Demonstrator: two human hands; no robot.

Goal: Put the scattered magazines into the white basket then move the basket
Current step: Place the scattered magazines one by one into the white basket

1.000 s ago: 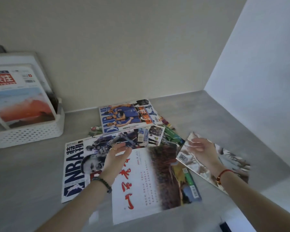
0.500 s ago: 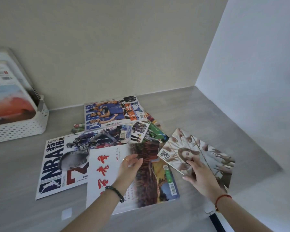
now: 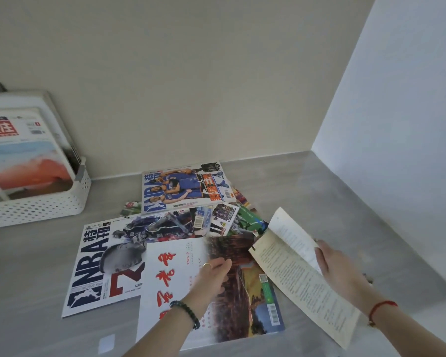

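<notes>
Several magazines lie scattered on a grey table (image 3: 319,191). My left hand (image 3: 211,275) rests flat on a white magazine with red characters (image 3: 170,284). To its left lies a large NBA magazine (image 3: 101,264), and behind it a second NBA magazine (image 3: 183,189) with players in blue. My right hand (image 3: 337,271) grips a magazine (image 3: 289,258) lifted off the table and fallen open, its text pages showing. The white perforated basket (image 3: 44,207) stands at the far left with a magazine with a red-orange cover (image 3: 23,161) upright in it.
A beige wall runs behind the table and a white wall closes the right side. More magazines (image 3: 250,220) peek out from under the pile. A small white square (image 3: 107,342) lies near the table's front edge.
My right hand has lifted the right-hand magazine off the table and it has fallen open. My left hand stayed on the white magazine. The view shifted so that more of the basket shows.
</notes>
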